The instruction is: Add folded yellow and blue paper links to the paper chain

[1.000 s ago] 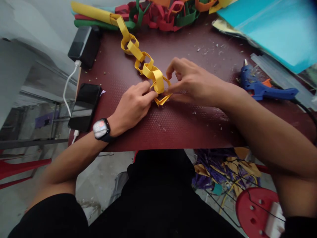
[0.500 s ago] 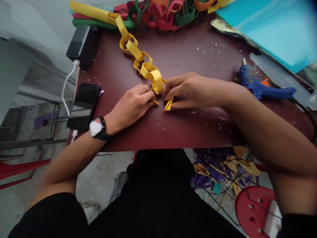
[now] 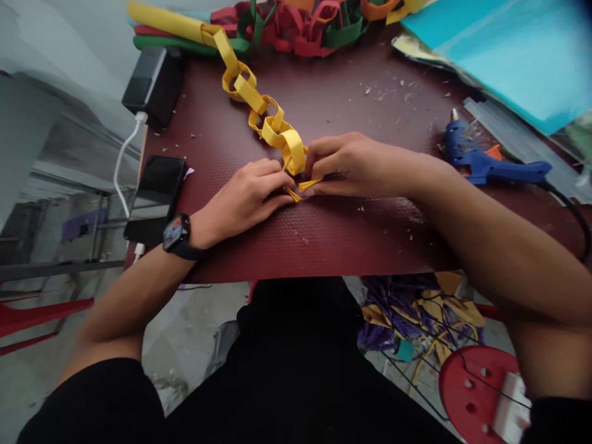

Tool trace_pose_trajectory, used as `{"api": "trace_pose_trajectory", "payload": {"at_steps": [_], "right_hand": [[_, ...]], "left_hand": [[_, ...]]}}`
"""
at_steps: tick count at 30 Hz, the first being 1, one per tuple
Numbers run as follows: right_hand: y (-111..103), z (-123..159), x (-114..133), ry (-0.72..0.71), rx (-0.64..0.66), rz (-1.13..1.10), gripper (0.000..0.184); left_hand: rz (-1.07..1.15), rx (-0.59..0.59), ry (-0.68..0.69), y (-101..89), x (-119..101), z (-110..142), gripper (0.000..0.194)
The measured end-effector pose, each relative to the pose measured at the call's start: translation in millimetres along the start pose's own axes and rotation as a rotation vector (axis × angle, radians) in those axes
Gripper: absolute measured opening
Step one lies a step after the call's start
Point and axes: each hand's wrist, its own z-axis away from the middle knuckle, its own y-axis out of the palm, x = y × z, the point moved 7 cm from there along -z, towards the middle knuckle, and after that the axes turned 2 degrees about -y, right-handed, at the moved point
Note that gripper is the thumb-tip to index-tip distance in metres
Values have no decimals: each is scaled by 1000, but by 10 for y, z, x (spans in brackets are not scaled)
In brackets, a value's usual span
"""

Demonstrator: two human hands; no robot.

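A yellow paper chain (image 3: 261,114) runs from the back of the dark red table (image 3: 333,234) toward me. Its nearest end is a loose yellow paper strip (image 3: 303,186) threaded through the last link. My left hand (image 3: 245,197), with a black watch on the wrist, pinches the strip's left end with closed fingers. My right hand (image 3: 356,166) pinches the right end, fingers curled against the last link. The two hands almost touch over the strip.
A blue glue gun (image 3: 485,163) lies right of my right hand, its cord trailing off the table. A black phone (image 3: 155,197) and a black charger block (image 3: 152,83) sit at the left edge. Coloured paper chains (image 3: 300,28) and teal sheets (image 3: 509,49) fill the back.
The strip's two ends were held apart half a second ago; my hands have now drawn them together under the last link. My right hand's fingers have curled in.
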Motion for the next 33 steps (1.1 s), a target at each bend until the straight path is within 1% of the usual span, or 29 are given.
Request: {"api": "trace_pose_trajectory", "payload": {"at_steps": [4, 8, 10, 14, 19, 24, 29, 33], "right_hand": [[1, -6, 11, 11, 37, 2, 33], [0, -18, 44, 36, 84, -4, 36], [7, -26, 48, 24, 66, 3, 36], [51, -47, 11, 6, -19, 53, 31], [124, -62, -25, 66, -36, 92, 26], [153, -50, -20, 138, -48, 66, 17], [178, -65, -31, 196, -108, 15, 18], [166, -71, -47, 223, -80, -19, 21]], "left_hand": [[6, -13, 64, 1, -1, -8, 26], [39, -25, 83, 21, 45, -36, 30], [49, -36, 71, 37, 75, -50, 29], [55, -67, 47, 57, 105, -64, 25], [72, -84, 18, 48, 100, -66, 23], [88, -113, 17, 38, 104, -52, 17], [91, -135, -37, 10, 131, -39, 16], [45, -179, -75, -64, 147, -23, 9]]}}
